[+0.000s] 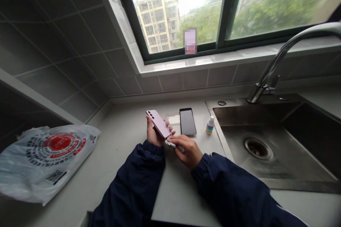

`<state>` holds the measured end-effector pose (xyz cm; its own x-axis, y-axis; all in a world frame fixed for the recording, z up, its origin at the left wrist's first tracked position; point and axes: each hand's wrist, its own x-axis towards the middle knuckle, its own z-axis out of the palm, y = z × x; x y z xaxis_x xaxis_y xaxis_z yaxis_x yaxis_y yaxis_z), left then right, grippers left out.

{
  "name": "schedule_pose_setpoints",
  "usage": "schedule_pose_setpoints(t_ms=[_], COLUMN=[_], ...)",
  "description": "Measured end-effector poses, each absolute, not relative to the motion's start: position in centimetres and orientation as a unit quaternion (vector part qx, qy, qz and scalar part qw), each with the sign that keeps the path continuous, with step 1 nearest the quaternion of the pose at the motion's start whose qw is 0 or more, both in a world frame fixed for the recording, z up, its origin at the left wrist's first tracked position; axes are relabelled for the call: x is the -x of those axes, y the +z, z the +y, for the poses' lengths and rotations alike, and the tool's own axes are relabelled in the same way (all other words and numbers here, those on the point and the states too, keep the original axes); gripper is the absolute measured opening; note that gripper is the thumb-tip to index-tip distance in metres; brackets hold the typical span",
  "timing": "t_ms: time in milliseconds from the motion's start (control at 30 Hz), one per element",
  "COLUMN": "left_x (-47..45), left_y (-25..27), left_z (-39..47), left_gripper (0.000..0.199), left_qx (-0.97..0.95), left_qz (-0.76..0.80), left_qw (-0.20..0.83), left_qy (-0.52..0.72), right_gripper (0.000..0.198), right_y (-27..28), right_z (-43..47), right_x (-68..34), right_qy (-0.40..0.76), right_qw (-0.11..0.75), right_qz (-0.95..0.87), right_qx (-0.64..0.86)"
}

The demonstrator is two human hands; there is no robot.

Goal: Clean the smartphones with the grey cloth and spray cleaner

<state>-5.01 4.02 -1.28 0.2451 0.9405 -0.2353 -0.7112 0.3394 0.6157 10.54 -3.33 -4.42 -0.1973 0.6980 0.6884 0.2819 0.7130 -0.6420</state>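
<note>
Left hand (pixel 153 133) closed round a pink phone (pixel 159 123), fingers wrapped on the right edge, thumb side hidden behind it. Phone tilted, back face up toward the camera, camera lenses at its 10 o'clock end, lower end down in the palm. Forearm comes in from 6 o'clock, dark blue sleeve (pixel 138 181) to the wrist.

Right hand (pixel 186 149) palm down, knuckles up, fingers curled and pinching a small white wipe (pixel 170 143) against the phone's lower end. Grip nearly shut; how much wipe is held cannot be told. Right forearm enters from 5 o'clock, same blue sleeve.

Both hands over the counter (pixel 128 149), touching at the phone's bottom corner.

At 12 o'clock from the right hand: black phone (pixel 188 121) flat on the counter, screen up and dark. Just left of it a clear flat sheet (pixel 173 118), hard to make out. At 1 o'clock a small bottle (pixel 210 125), white cap, blue-yellow label, writing too small to read.

Sink (pixel 266 138) at 3 o'clock, faucet (pixel 277 60) above. Plastic bag (pixel 42 159) at 9 o'clock, red round print, text unreadable, QR code on it. Window (pixel 213 10) at 12 o'clock.
</note>
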Motion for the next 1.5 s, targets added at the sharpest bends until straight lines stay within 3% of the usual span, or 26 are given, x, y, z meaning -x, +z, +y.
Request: schedule_pose_setpoints(t_ms=[200, 467, 900, 1500], left_x=[5.4, 5.0, 5.3, 3.6], left_y=[-1.3, -1.7, -3.1, -4.1], left_z=[4.4, 4.3, 5.2, 6.9], left_gripper=[0.053, 0.042, 0.069, 0.047], left_qx=[-0.244, -0.268, -0.337, -0.371], left_qz=[0.331, 0.434, 0.488, 0.560], left_qw=[0.750, 0.678, 0.614, 0.543], left_qy=[0.518, 0.529, 0.521, 0.504], right_gripper=[0.033, 0.029, 0.028, 0.028], right_y=[-4.1, -3.9, -4.4, -4.9], right_z=[-3.6, -4.0, -4.3, -4.3], right_x=[-10.5, -10.3, -10.0, -9.9], right_qy=[0.238, 0.272, 0.294, 0.306], right_qw=[0.521, 0.487, 0.464, 0.462], right_qz=[-0.751, -0.761, -0.765, -0.760], right_qx=[0.328, 0.331, 0.334, 0.340])
